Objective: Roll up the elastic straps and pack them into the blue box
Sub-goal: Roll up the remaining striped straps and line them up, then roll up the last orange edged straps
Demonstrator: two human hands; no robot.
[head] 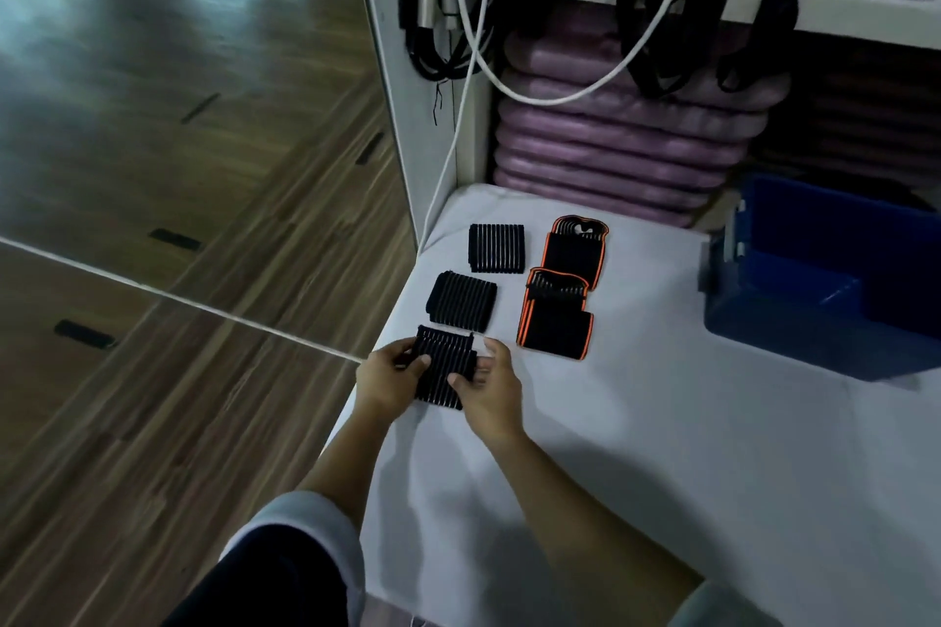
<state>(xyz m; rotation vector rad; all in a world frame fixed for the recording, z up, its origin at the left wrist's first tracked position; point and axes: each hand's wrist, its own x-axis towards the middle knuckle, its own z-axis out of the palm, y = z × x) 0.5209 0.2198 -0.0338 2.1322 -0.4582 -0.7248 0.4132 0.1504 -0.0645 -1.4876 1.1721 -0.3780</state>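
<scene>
head view | your left hand (389, 374) and right hand (486, 384) both pinch the nearest black ribbed elastic strap (443, 367) at the white table's (636, 448) near-left edge | blue box (825, 300) well apart, far right | risk: loosen either pinch and the elastic likely springs unrolled or slips off the edge
</scene>
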